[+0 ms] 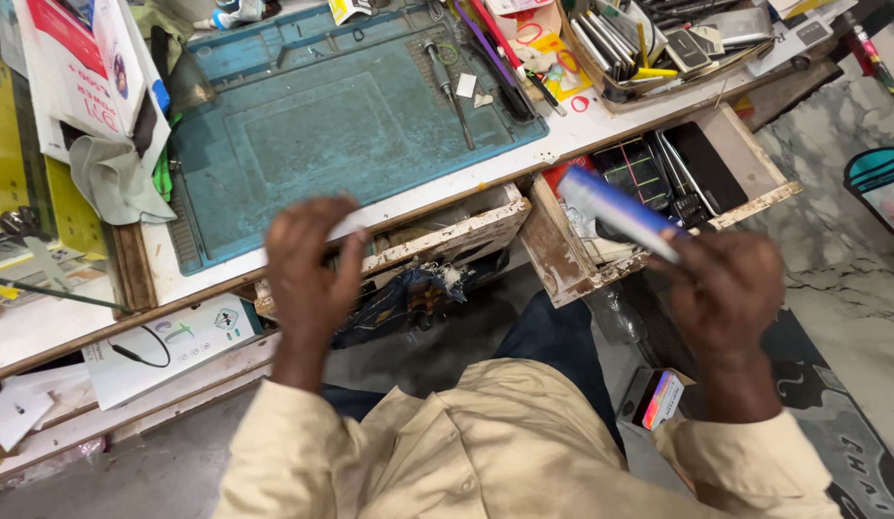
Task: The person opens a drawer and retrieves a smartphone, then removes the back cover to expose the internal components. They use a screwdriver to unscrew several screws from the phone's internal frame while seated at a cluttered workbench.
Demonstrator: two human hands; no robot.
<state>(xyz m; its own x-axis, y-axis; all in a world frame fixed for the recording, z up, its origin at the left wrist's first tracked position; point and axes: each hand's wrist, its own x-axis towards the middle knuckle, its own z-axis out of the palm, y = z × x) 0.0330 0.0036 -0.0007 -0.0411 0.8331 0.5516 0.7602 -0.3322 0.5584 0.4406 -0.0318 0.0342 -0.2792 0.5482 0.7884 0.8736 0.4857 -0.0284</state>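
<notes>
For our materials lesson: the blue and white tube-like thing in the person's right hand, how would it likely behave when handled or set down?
The tube looks long and rounded, so it would probably roll if laid flat. The right hand holds it by one end alone and it juts out without sagging, suggesting it is light and fairly stiff. Its surface looks smooth, perhaps a little slippery; motion blur hides detail.
</notes>
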